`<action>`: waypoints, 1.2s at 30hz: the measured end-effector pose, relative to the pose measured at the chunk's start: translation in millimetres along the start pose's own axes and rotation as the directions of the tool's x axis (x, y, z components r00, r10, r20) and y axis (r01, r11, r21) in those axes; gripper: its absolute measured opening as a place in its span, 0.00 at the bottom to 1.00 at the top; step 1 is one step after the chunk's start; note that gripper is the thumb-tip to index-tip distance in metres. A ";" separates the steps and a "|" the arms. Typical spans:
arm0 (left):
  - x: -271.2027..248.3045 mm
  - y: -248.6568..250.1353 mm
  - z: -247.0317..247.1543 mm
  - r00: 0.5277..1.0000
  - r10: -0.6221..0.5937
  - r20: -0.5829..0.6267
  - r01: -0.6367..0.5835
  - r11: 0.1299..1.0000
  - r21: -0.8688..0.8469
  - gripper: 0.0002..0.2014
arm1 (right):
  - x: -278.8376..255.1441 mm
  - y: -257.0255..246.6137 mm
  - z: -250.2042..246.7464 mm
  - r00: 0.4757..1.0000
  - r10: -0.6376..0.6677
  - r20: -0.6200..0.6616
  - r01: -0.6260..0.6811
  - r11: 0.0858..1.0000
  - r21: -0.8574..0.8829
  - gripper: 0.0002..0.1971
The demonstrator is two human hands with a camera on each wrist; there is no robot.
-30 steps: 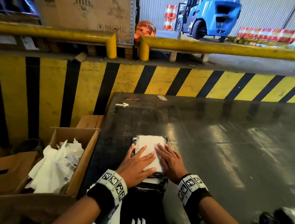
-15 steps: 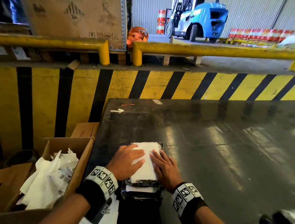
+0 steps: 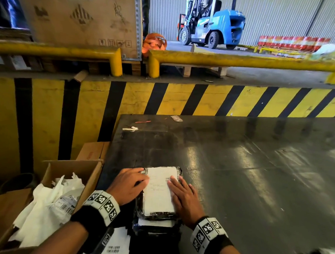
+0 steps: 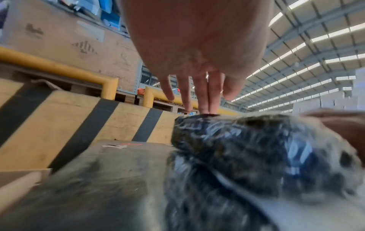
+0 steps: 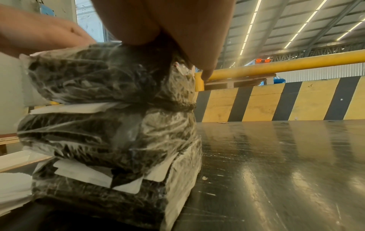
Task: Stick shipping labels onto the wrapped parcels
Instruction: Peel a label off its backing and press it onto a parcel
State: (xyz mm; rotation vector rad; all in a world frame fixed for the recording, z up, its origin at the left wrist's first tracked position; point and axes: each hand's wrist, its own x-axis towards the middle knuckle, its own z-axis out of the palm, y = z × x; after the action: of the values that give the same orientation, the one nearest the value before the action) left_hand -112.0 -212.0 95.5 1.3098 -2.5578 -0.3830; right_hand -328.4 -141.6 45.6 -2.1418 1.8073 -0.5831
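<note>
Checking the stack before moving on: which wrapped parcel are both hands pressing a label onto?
The top parcel of the stack; left hand and right hand lie flat on its white label.

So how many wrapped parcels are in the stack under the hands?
3. The top parcel is under both hands, the middle parcel is below it, and the bottom parcel is on the table. Others may be hidden.

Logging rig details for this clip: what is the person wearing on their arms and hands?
Both hands are bare, left hand and right hand. Each wrist carries a black band topped by a white strap printed with square black-and-white code markers. No sleeves or gloves show.
</note>
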 end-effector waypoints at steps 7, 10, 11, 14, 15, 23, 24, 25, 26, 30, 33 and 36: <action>24.6 8.3 21.5 0.995 -0.066 0.080 0.049 0.978 0.203 0.45 | 0.4 2.6 -0.2 1.000 -0.001 0.005 0.001 1.000 0.015 0.38; 8.1 -0.7 22.0 0.992 -0.123 0.034 0.115 0.978 0.174 0.43 | 0.9 1.6 1.3 1.000 -0.006 -0.016 0.006 1.000 0.021 0.38; 0.9 -0.4 23.1 0.989 -0.149 0.018 0.146 0.980 0.133 0.43 | 0.4 1.5 1.9 1.000 -0.005 -0.024 0.006 1.000 0.027 0.38; -18.8 7.2 32.4 0.960 -0.276 -0.036 0.271 0.956 -0.115 0.40 | -1.2 1.5 1.1 0.998 -0.011 -0.069 0.016 0.997 0.071 0.37; -24.7 11.0 36.9 0.946 -0.322 -0.037 0.307 0.927 -0.216 0.36 | -1.9 0.9 1.0 0.997 0.001 -0.082 0.006 0.996 0.083 0.37; -37.4 21.4 85.7 0.874 -0.484 -0.050 0.288 0.597 -0.749 0.38 | -20.3 -7.9 12.1 0.925 0.365 -0.108 -0.235 0.770 0.593 0.35; -36.9 22.2 88.7 0.873 -0.484 -0.064 0.254 0.562 -0.787 0.38 | -21.3 -9.7 10.2 0.926 0.368 -0.078 -0.237 0.732 0.638 0.33; -37.3 24.3 89.8 0.871 -0.485 -0.076 0.228 0.536 -0.813 0.37 | -21.3 -9.9 9.4 0.928 0.366 -0.066 -0.231 0.708 0.668 0.32; -37.9 26.0 89.5 0.866 -0.493 -0.086 0.217 0.525 -0.823 0.37 | -20.7 -8.7 10.0 0.931 0.360 -0.064 -0.220 0.690 0.690 0.31; -38.0 32.5 81.6 0.850 -0.525 -0.040 0.297 0.541 -0.787 0.35 | -19.2 -11.9 5.6 0.939 0.336 -0.068 -0.178 0.649 0.740 0.30; -45.2 45.0 69.8 0.856 -0.516 -0.024 0.346 0.608 -0.715 0.30 | -28.9 -17.0 0.7 0.945 0.315 -0.090 -0.137 0.631 0.763 0.29; -59.7 61.8 65.2 0.868 -0.492 -0.070 0.296 0.625 -0.722 0.29 | -50.7 -14.4 0.2 0.935 0.323 -0.146 -0.099 0.633 0.768 0.30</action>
State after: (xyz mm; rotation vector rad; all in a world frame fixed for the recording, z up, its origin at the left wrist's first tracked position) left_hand -146.1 -120.6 49.8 1.4575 -1.5902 -1.0590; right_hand -322.7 -89.2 45.7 -1.2925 1.4939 -1.3405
